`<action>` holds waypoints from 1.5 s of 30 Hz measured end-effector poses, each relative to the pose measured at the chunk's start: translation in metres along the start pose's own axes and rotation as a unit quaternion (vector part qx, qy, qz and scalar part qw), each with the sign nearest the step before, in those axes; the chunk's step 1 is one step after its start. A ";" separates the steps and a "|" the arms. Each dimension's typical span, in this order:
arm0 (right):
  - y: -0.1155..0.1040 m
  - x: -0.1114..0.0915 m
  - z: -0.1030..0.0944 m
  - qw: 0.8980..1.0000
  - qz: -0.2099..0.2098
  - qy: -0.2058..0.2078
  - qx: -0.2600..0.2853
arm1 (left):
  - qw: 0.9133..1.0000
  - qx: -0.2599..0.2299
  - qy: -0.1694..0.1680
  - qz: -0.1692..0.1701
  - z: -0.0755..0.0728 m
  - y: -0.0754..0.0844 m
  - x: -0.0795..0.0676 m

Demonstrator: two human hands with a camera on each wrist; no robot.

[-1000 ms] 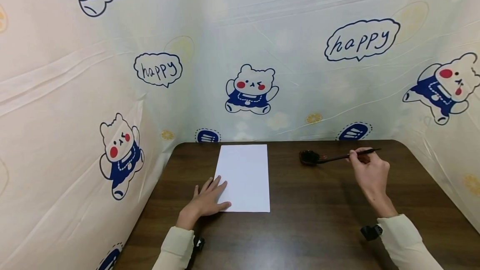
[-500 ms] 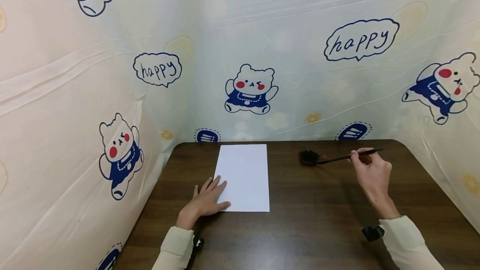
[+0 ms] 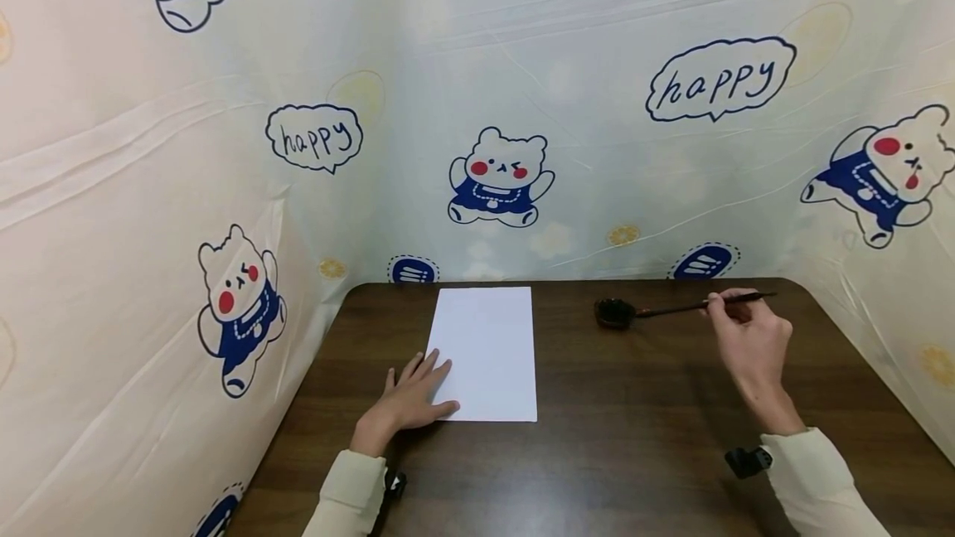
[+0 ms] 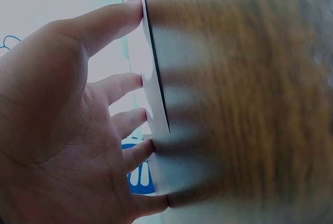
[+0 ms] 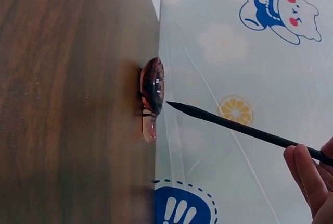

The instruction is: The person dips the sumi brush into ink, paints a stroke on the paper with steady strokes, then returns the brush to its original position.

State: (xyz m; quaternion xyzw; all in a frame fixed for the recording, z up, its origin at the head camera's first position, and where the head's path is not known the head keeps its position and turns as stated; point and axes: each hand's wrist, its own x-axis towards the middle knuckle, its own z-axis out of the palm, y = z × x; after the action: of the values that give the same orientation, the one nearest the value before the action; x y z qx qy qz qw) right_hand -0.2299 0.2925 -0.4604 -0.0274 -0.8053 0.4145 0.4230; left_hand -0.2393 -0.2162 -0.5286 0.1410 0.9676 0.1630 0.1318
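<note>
My left hand (image 3: 406, 403) lies spread over the lower left edge of a white sheet of paper (image 3: 488, 342). In the left wrist view its thumb and some fingertips press on the paper (image 4: 153, 94), while the others reach past it onto the wood. My right hand (image 3: 753, 346) pinches a dark calligraphy brush (image 3: 675, 309) by its shaft, holding it nearly level. To its left is a small dark ink dish (image 3: 614, 314) with a reddish handle. The right wrist view shows the brush's black pointed tip (image 5: 177, 106) just beside the glossy dish (image 5: 154, 86).
Both hands work at a dark brown wooden table (image 3: 597, 454) with rounded far corners. Behind it and at both sides hangs a pale cloth (image 3: 582, 106) printed with bears, orange slices and "happy" bubbles. Small black cameras (image 3: 748, 462) sit at the wrists.
My right hand has moved right and slightly down, drawing the brush's tip from over the ink dish toward its right side. My left hand and the paper have stayed put.
</note>
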 end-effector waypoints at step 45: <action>0.037 0.022 0.022 0.994 0.103 -0.036 -0.005 | 1.000 0.007 -0.003 -0.001 0.001 -0.001 0.001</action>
State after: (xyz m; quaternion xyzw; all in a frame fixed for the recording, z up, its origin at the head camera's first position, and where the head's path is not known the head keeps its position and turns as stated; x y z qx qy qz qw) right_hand -0.2714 0.3111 -0.4780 -0.0972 -0.8151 0.4527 0.3483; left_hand -0.2400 -0.2161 -0.5301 0.1414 0.9684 0.1554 0.1342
